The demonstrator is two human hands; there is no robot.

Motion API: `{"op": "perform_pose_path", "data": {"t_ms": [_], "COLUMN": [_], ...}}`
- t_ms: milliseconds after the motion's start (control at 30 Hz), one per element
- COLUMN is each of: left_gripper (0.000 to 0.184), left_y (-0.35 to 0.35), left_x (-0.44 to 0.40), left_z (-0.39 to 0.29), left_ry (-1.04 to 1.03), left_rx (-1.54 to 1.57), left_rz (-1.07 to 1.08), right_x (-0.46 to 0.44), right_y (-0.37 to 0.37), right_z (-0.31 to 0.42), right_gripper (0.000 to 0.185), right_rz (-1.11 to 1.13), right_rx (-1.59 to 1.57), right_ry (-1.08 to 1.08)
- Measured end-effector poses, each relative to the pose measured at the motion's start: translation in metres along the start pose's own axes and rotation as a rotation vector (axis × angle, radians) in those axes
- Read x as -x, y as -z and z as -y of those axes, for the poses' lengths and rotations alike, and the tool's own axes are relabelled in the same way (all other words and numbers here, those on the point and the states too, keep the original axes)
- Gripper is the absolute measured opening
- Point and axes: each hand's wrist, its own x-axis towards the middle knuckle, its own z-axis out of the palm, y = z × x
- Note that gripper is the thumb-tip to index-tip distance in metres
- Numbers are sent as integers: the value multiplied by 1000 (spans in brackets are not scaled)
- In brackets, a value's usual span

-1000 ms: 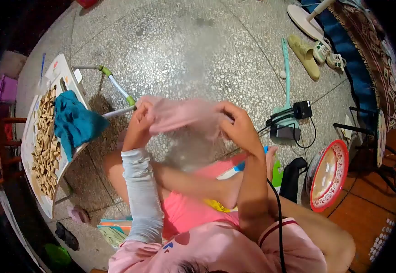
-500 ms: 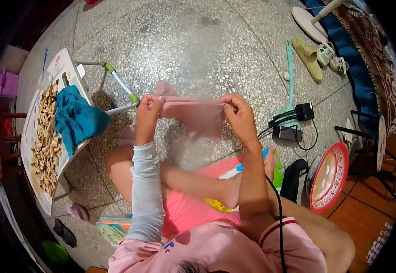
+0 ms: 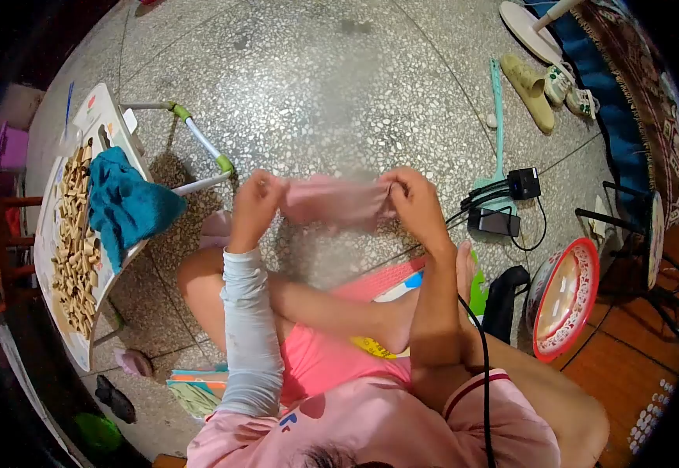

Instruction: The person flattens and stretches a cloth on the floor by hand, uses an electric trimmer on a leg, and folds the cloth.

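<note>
Pink cloth no longer flaps upward; our left hand and right hand pinch it mid-frame (blurred); slackening could drop it.

Pink cloth (visibly) more compact now

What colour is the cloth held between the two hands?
The cloth is dusty pink, though blurred; the head view shows it best.

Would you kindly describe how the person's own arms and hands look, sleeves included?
The left hand and the right hand are ungloved. The left arm wears a wrinkled, pale blue-grey sleeve; the right arm is bare below a pink short sleeve with dark red trim. A black cable runs beside the right arm.
</note>
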Motion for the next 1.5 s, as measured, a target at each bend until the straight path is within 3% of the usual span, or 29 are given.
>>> {"op": "perform_pose_path", "data": {"t_ms": [100,133,267,333,467,567,667,767,867,1033,1200,1300,1500], "left_gripper": [19,21,27,28,31,33,33,27,27,27,29,28,30], "left_y": [-10,-13,-12,-15,-22,-25,-26,-26,-23,-25,-30,-33,-38], "left_x": [-8,-10,0,3,-1,3,2,-1,1,-3,-5,-5,-5], "left_z": [-1,-2,-8,-7,1,-8,-7,0,-1,-7,-8,-15,-12], "left_ry": [-205,-305,-145,-200,-295,-238,-273,-324,-282,-289,-257,-230,-295], "left_rx": [29,20,-134,-216,-324,-333,-364,-412,-388,-371,-291,-331,-364], "left_rz": [-285,-366,-282,-271,-241,-211,-213,-240,-195,-162,-128,-86,-60], "right_x": [-12,-13,-12,-9,-6,-15,-28,-61,-100,-176,-228,-218,-176], "right_y": [-4,-2,-30,-48,-81,-145,-142,-130,-87,-63,9,36,29], "right_z": [-3,-3,-19,-8,4,-46,-53,-59,-20,-60,-96,-119,-110], "right_gripper": [29,39,41,46,57,61,60,55,45,38,51,51,55], "right_rz": [-372,-368,-361,-180,-95,-164,-62,-178,-37,-413,-223,-443,-426], "right_rx": [181,270,230,253,567,830,739,660,815,922,774,794,893], "right_ry": [266,285,271,222,245,283,285,425,253,457,67,-29,-257]}}
